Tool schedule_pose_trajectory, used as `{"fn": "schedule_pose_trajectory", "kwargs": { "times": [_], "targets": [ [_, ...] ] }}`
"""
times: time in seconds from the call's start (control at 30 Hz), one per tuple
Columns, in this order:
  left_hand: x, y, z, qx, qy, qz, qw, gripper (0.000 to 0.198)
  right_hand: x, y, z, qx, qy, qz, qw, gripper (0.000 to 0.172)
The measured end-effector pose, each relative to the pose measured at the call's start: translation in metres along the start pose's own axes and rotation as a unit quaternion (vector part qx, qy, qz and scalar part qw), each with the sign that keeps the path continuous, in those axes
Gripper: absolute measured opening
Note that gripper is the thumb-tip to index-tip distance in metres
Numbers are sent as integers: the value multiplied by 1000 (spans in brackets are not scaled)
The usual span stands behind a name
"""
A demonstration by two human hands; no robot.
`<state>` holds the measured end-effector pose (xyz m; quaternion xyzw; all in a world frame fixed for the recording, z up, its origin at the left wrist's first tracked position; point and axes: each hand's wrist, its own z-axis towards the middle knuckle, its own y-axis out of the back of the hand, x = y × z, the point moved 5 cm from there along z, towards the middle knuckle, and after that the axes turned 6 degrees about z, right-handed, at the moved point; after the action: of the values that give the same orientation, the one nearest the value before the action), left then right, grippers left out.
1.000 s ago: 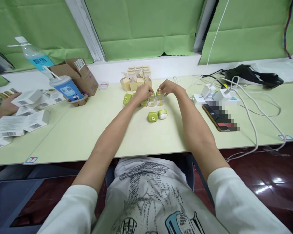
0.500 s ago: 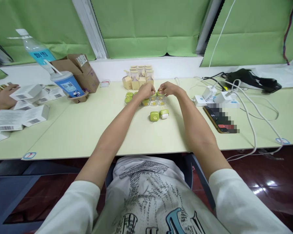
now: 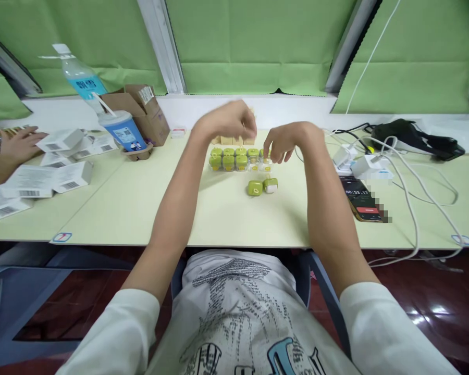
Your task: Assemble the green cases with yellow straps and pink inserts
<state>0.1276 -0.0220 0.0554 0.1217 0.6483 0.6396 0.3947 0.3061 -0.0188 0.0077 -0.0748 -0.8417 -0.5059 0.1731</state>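
Note:
My left hand (image 3: 232, 121), smeared by motion, is raised over the small cream cartons (image 3: 238, 140) at the back of the table. Its fingers bend downward and hide most of the cartons; whether it holds anything is unclear. To its right, my right hand (image 3: 287, 139) hangs with fingers apart, close to the right end of two rows of small green cases (image 3: 229, 159). Clear plastic boxes with yellow bits inside (image 3: 260, 165) sit at that end of the front row. Nearer me lie a green case (image 3: 255, 188) and a green-and-white case (image 3: 271, 185).
Left are white boxes (image 3: 27, 179), another person's hand (image 3: 21, 146), a drink cup (image 3: 123, 130), a bottle (image 3: 84, 78) and a cardboard box (image 3: 150, 122). Right are a phone (image 3: 361, 200), chargers (image 3: 365, 162), looping white cables (image 3: 412, 208) and a black pouch (image 3: 410, 138).
My left hand has lifted off the rows of cases, up and back over the cartons. My right hand has shifted right and its fingers have spread. The camera view has turned slightly left.

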Motion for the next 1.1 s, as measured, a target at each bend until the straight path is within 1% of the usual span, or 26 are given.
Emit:
{"fn": "schedule_pose_trajectory", "kwargs": {
  "times": [0.03, 0.07, 0.1, 0.13, 0.17, 0.23, 0.3, 0.4, 0.5, 0.57, 0.7, 0.77, 0.83, 0.87, 0.97, 1.03, 1.1],
  "targets": [
    [-8, -21, 0, 101, 8, 25, 995, 16, 3, -9, 7, 29, -20, -13, 999, 41],
    [-15, -43, 0, 198, 22, 51, 979, 23, 5, -18, 14, 54, -35, -20, 998, 45],
    [-21, -65, 0, 282, 37, 64, 957, 30, 6, -26, 21, 77, -46, -22, 996, 49],
    [-27, -82, 0, 327, 61, 74, 940, 34, 7, -33, 27, 95, -53, -22, 994, 52],
    [-30, -96, 2, 345, 86, 90, 930, 36, 5, -39, 32, 109, -58, -22, 992, 54],
    [-33, -110, 6, 326, 125, 121, 929, 36, 1, -47, 39, 127, -59, -15, 990, 55],
    [-32, -113, 7, 305, 136, 124, 934, 29, -3, -51, 40, 140, -55, -3, 989, 54],
    [-24, -105, 8, 286, 118, 99, 946, 20, -7, -49, 38, 146, -38, 20, 988, 54],
    [-18, -96, 10, 255, 100, 86, 958, 17, -5, -44, 35, 147, -2, 32, 989, 59],
    [-17, -95, 12, 239, 93, 78, 963, 16, -3, -43, 34, 147, 14, 30, 989, 61],
    [-18, -94, 13, 225, 75, 69, 969, 16, -1, -45, 31, 146, 22, 42, 988, 56],
    [-16, -89, 14, 218, 61, 70, 972, 17, -4, -42, 27, 141, 40, 63, 987, 52],
    [-12, -77, 17, 182, 37, 87, 979, 15, -11, -32, 23, 115, 64, 100, 986, 44],
    [-10, -70, 19, 150, 22, 103, 983, 14, -17, -24, 22, 90, 77, 123, 985, 39],
    [-1, -50, 26, 13, -20, 145, 989, 16, -33, 3, 19, -25, 113, 179, 977, 27],
    [8, -46, 30, -52, -20, 150, 987, 23, -41, 15, 17, -93, 120, 198, 968, 23],
    [18, -52, 35, -71, -4, 148, 987, 27, -44, 17, 18, -131, 115, 204, 963, 24]
  ]
}}
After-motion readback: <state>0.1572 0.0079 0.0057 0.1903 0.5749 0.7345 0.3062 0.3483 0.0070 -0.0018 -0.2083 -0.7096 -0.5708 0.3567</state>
